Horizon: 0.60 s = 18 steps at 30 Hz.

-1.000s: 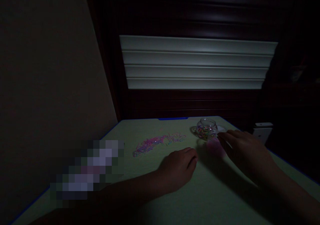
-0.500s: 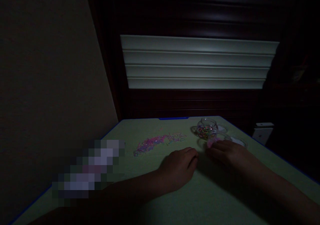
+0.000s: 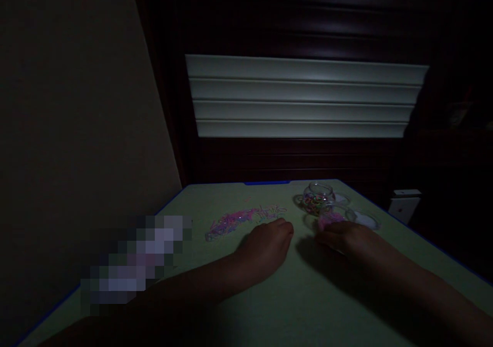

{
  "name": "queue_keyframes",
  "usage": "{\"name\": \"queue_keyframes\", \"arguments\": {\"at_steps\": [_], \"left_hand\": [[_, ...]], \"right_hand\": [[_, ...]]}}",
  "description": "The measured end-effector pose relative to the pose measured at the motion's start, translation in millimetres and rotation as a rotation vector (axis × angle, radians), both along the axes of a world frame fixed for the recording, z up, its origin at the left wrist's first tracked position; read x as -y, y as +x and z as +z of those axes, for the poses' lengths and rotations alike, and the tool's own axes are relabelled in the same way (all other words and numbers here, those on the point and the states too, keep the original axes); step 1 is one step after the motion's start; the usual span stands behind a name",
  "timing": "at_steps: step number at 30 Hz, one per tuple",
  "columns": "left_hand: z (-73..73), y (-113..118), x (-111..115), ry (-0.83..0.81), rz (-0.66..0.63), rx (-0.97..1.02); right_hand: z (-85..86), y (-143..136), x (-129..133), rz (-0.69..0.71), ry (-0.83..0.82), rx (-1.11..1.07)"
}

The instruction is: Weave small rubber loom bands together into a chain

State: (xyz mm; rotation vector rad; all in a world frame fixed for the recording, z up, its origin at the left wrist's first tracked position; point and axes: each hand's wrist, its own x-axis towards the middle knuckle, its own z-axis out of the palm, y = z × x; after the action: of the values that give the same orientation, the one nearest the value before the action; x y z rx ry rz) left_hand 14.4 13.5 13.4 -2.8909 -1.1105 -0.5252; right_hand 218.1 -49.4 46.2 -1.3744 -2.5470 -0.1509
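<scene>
My left hand (image 3: 266, 248) is closed, its fingers curled together just in front of the right end of a loose pile of small pink, purple and blue rubber bands (image 3: 233, 220). Anything inside its fingers is hidden. Low in front of a clear round jar (image 3: 348, 212) with pink bands in it, my right hand (image 3: 348, 239) has its fingers bent and pressed together. I cannot make out what they hold. Behind that jar stands a second clear jar (image 3: 319, 199), upright and uncovered, containing bands of several colours.
Two pale round lids (image 3: 365, 219) appear to lie beside the jars. A pixelated patch (image 3: 142, 259) covers the table's left side. The pale green table (image 3: 292, 306) has a blue edge, with a wall at left and dark slatted panels behind. The light is dim.
My left hand has moved left, nearer the pile. My right hand has shifted slightly left and down, uncovering more of the jar with pink bands.
</scene>
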Motion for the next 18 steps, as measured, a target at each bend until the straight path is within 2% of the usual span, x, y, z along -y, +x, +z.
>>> {"name": "queue_keyframes", "arguments": {"at_steps": [4,8,14,18], "left_hand": [[7.0,-6,-10,0.206,0.151,-0.220],[13.7,-9,-16,0.292,0.240,-0.335],[9.2,-9,-20,0.338,0.282,-0.440],[4.9,-8,-22,0.349,0.248,-0.484]], "right_hand": [[-3.1,2,-1,0.016,0.007,-0.021],[-3.3,2,-2,0.038,0.017,-0.020],[0.3,-1,0,0.015,0.014,-0.014],[2.0,-1,1,0.020,-0.016,-0.016]]}}
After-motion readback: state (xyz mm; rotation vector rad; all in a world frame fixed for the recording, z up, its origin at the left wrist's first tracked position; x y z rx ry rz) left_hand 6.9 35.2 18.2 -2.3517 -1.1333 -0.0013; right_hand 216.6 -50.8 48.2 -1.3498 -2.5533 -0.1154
